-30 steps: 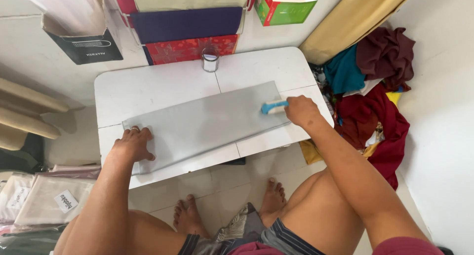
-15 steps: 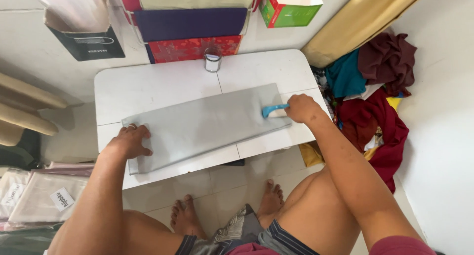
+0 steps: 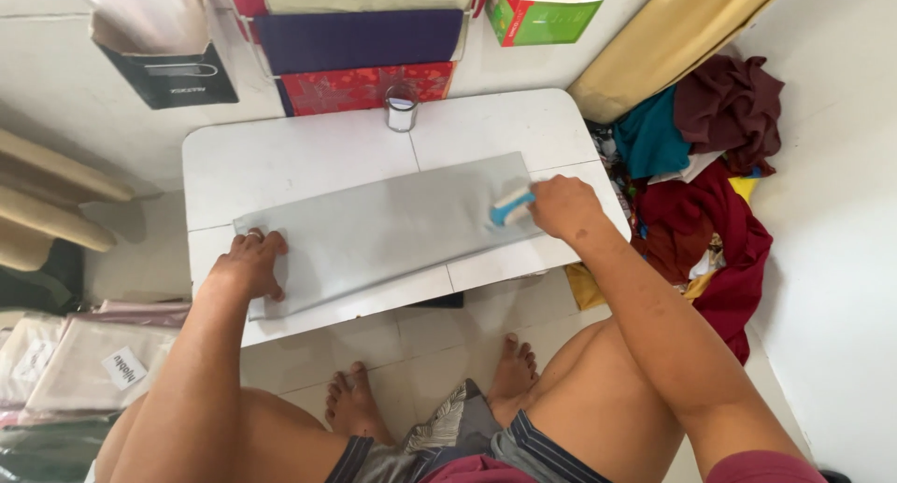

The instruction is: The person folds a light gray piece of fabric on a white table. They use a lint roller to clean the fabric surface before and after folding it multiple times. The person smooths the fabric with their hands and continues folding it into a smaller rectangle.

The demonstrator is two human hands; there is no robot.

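Brushing: my right hand (image 3: 561, 207) grips the blue brush (image 3: 511, 207), closed, at the grey sheet (image 3: 383, 226) right end.
Holding: left hand (image 3: 248, 266) flat, open, pinning the left end.
Progress: sheet looks evenly grey; coated share unclear.

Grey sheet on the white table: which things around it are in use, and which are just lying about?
In use: grey sheet, pressed by the left hand; blue brush in the right hand; white table.

Lying about: small tin, stacked boxes, cloth heap, gold roll.
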